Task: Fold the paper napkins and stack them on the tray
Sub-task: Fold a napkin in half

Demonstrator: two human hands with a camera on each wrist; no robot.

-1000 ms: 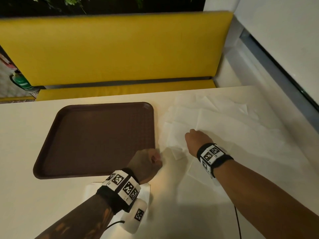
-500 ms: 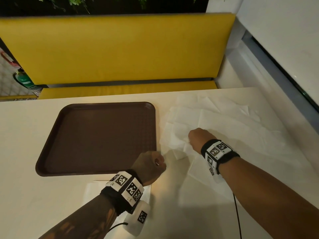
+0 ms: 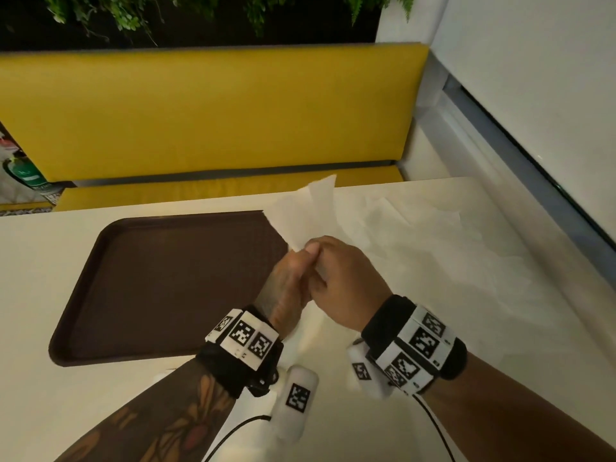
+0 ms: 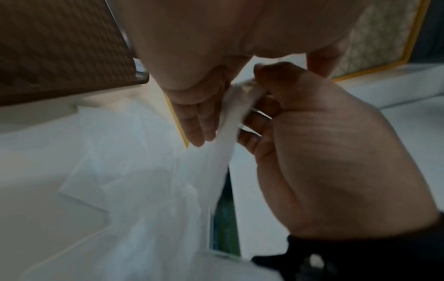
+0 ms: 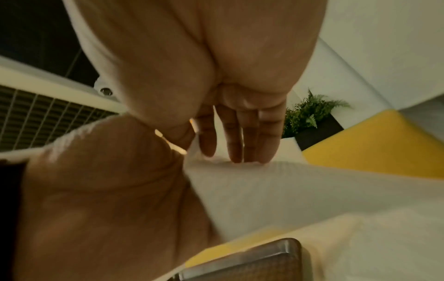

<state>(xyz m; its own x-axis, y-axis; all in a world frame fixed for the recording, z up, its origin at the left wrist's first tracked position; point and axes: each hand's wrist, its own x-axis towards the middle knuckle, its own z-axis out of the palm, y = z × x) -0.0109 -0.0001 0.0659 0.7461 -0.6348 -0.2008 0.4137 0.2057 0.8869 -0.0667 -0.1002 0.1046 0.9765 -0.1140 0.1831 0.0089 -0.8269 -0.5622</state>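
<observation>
A white paper napkin stands lifted above the table, its free end pointing up and away. My left hand and right hand meet at its lower edge, and each pinches it. In the left wrist view the napkin runs between the left fingers and the curled right hand. In the right wrist view the right fingers lie behind the napkin. The brown tray lies to the left of the hands with nothing on it. Several unfolded napkins lie spread on the table to the right.
The cream table carries everything. Another white sheet lies partly under my left wrist by the tray's near edge. A yellow bench runs behind the table, and a window sill and wall close the right side.
Both hands were low on the table at the pile's near left corner. They have risen and come together, lifting one napkin off the pile.
</observation>
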